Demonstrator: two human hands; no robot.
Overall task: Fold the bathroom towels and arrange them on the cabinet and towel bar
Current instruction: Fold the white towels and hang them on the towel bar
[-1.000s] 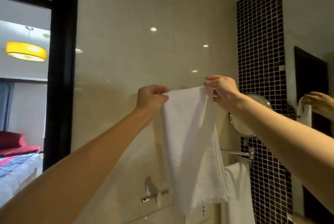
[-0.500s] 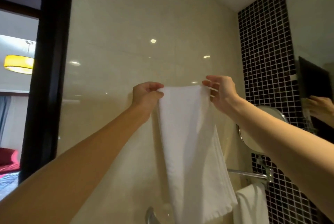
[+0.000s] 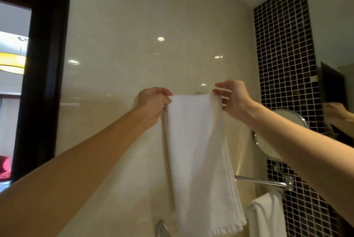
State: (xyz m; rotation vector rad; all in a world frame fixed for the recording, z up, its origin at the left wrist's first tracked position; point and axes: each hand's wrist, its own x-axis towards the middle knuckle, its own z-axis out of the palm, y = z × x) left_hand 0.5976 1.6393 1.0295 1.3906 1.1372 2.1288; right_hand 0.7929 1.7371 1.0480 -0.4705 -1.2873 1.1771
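Note:
A white towel (image 3: 199,152), folded lengthwise into a narrow strip, hangs in the air in front of the cream tiled wall. My left hand (image 3: 153,102) pinches its top left corner and my right hand (image 3: 232,99) pinches its top right corner, both arms stretched forward at about the same height. The towel's lower end reaches down near the bottom of the view. A chrome towel bar (image 3: 260,180) sticks out from the wall at the lower right, behind the hanging towel. Another white towel (image 3: 266,215) is draped just below that bar.
A round chrome mirror (image 3: 268,141) on an arm is mounted right of the towel, partly behind my right forearm. Dark mosaic tiles (image 3: 285,64) cover the right wall, beside a large mirror (image 3: 333,45). A black door frame (image 3: 44,64) stands at the left. A chrome fitting (image 3: 161,227) shows at the bottom.
The view has tilted up and to the right. Both hands keep holding the towel's top corners, and the top edge now hangs flatter and more level.

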